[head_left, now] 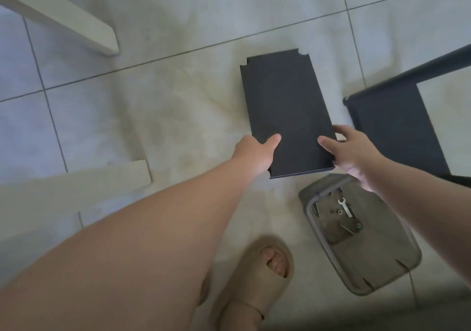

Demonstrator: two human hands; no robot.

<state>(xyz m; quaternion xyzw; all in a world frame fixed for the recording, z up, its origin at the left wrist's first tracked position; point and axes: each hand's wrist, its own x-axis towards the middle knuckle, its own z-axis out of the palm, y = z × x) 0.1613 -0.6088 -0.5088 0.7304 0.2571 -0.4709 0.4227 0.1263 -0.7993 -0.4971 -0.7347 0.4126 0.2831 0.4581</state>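
A dark rectangular panel (285, 106) with notched far corners hangs over the tiled floor, held at its near end. My left hand (257, 152) grips the panel's near left edge, thumb on top and fingers hidden beneath. My right hand (349, 152) grips the near right corner, thumb on top and fingers curled round the side edge.
A dark furniture frame (397, 126) stands at the right, close to my right hand. A grey fabric bin (377, 259) on the floor holds a small wrench (344, 206) and hardware. White furniture legs (76, 22) stand at the left. My sandalled foot (257, 277) is below.
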